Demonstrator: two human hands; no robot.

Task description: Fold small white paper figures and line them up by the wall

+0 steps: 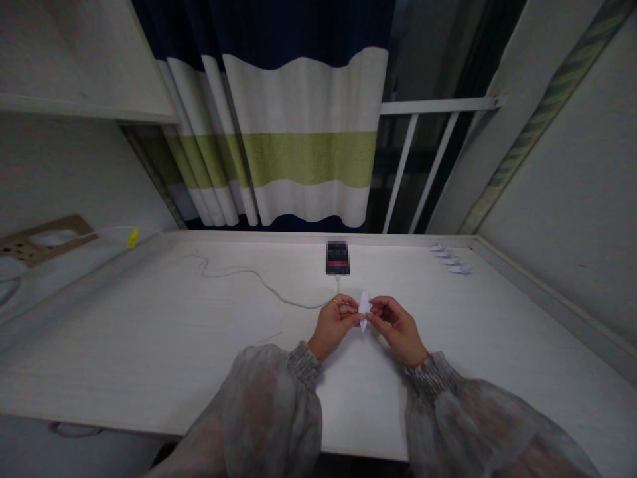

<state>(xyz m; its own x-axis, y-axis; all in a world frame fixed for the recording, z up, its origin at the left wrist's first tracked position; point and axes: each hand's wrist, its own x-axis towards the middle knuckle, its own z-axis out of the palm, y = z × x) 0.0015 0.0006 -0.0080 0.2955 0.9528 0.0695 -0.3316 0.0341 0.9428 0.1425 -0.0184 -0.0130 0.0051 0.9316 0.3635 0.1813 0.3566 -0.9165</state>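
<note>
A small folded white paper point(365, 303), narrow and pointed at its top and bottom ends, is held upright above the white desk. My left hand point(336, 325) pinches its left side between thumb and fingers; a ring shows on one finger. From the other side my right hand point(398, 326) grips the same paper, thumb toward me and fingers curled behind. The exact folds are too small to make out. Several small folded white paper pieces point(452, 259) lie in a row at the back right of the desk.
Behind my hands a phone point(338, 257) lies on the desk point(149, 358), with a white cable point(263, 282) running left from it. Flat white paper point(256, 322) lies left of my hands. A power strip point(47, 240) is at the left wall, and a striped curtain point(308, 159) hangs behind.
</note>
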